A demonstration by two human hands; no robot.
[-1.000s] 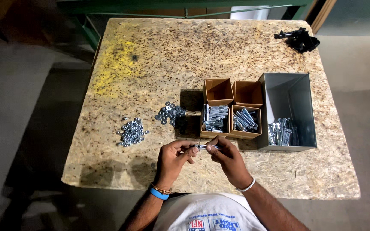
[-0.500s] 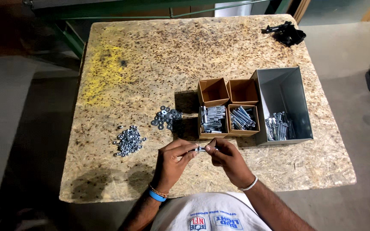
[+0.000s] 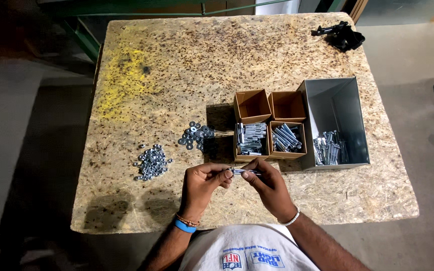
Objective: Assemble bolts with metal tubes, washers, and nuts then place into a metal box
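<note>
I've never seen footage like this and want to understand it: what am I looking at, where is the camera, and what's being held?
The camera sits on a person's head, looking down at their own bare hands. The left hand and right hand together hold a small metal bolt between the fingertips. Below is a chipboard table with a pile of nuts, a pile of washers, four small cardboard boxes, two holding bolts, and a grey metal bin with more.
</note>
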